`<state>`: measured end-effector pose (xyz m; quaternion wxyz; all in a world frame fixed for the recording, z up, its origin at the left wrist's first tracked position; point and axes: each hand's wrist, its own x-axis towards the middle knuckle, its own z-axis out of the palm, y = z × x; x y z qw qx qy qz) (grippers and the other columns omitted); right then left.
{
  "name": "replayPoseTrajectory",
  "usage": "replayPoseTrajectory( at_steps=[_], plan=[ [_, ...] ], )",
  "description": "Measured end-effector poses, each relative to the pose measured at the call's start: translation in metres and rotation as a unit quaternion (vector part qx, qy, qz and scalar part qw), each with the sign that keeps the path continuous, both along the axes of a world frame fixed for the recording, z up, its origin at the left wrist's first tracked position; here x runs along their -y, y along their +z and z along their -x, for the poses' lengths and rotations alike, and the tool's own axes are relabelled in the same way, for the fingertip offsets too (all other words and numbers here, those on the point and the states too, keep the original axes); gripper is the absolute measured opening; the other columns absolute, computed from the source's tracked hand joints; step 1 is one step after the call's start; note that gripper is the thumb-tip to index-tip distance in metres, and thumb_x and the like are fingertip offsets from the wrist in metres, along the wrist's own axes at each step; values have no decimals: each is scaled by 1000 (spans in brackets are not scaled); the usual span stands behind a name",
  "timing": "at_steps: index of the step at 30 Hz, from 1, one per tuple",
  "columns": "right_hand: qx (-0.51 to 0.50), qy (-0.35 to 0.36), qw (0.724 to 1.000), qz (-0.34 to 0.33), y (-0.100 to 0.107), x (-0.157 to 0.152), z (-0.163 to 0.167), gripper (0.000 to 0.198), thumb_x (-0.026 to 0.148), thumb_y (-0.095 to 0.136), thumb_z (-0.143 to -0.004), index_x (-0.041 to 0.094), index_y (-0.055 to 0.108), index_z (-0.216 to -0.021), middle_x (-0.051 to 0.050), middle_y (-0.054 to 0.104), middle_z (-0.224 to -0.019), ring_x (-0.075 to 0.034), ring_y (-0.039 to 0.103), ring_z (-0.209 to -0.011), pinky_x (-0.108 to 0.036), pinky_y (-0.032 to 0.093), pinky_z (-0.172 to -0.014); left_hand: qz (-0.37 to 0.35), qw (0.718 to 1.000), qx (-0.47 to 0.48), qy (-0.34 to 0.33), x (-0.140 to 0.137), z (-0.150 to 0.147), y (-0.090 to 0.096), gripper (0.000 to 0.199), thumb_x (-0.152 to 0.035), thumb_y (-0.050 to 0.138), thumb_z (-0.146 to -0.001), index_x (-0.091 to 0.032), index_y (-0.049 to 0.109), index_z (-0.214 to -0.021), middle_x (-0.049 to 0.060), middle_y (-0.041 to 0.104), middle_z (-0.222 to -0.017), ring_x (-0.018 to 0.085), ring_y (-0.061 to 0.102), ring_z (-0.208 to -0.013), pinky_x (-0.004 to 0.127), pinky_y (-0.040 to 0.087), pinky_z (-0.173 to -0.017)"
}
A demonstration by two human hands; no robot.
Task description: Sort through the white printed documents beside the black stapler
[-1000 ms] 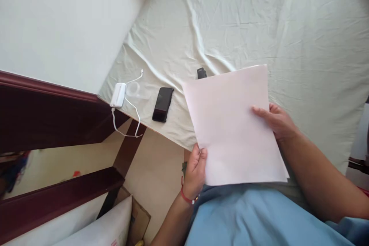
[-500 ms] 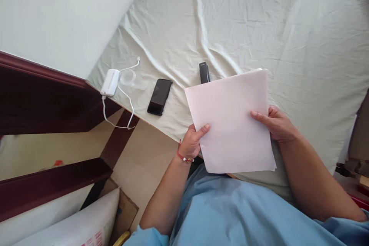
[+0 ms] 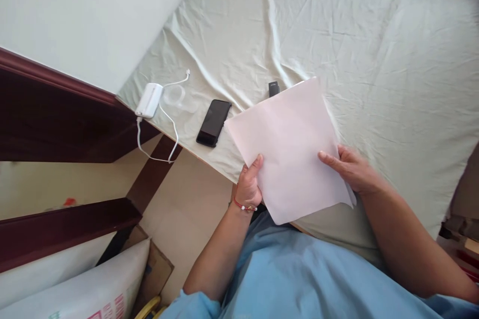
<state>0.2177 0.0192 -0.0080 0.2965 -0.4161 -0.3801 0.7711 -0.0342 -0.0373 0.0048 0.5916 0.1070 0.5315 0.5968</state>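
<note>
A small stack of blank white paper sheets (image 3: 290, 149) is held up in front of my body, tilted with its left side lower. My left hand (image 3: 250, 184), with a red beaded bracelet at the wrist, grips the left edge, thumb on top and fingers hidden beneath. On the opposite edge, my right hand (image 3: 352, 167) holds the sheets with its thumb over the face; it is slightly blurred. Sheet edges fan apart a little at the lower right corner. Just past the top edge of the paper, a black stapler-like object (image 3: 274, 88) lies partly covered.
A black smartphone (image 3: 213, 123) lies on the pale cloth-covered surface (image 3: 374, 60), left of the paper. Further left are a white adapter box (image 3: 148, 100) with a cable and a clear plastic piece (image 3: 175, 95). Dark red wooden furniture (image 3: 56, 119) and a white sack (image 3: 93, 279) stand at the left.
The paper stack has turned anticlockwise in my hands and covers more of the black object. My right hand has shifted slightly left. The whole view has moved a little.
</note>
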Motion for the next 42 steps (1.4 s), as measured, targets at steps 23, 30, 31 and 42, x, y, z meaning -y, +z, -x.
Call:
replayPoseTrajectory(
  at_steps=[23, 30, 31, 42],
  plan=[
    [-33, 17, 999, 34, 17, 26, -6, 40, 44, 73, -94, 30, 68, -131, -4, 79, -107, -20, 75, -82, -29, 62, -67, -4, 996, -80, -42, 16, 15, 6, 67, -33, 98, -60, -24, 74, -123, 7, 81, -111, 26, 75, -108, 40, 58, -102],
    [-10, -76, 996, -36, 19, 2, -21, 38, 43, 77, -90, 27, 69, -124, -5, 78, -109, -22, 75, -87, -31, 62, -70, -23, 977, -83, -195, 4, 0, 7, 47, -41, 92, -71, -15, 79, -108, 13, 80, -114, 31, 74, -108, 44, 58, -100],
    [-2, -75, 996, -41, 18, 1, -20, 40, 43, 77, -89, 26, 69, -124, -5, 78, -109, -23, 75, -86, -33, 62, -71, -33, 979, -82, -184, -1, -2, 7, 49, -46, 88, -75, -16, 78, -112, 13, 79, -117, 31, 73, -111, 44, 57, -102],
    [427, -195, 774, -424, 28, -20, -21, 52, 43, 58, -97, 28, 51, -147, -13, 61, -141, -33, 60, -128, -55, 53, -105, -123, 956, -135, -228, -27, -11, 0, 49, -53, 70, -92, -19, 72, -127, 10, 72, -135, 31, 62, -132, 44, 46, -117]
  ],
)
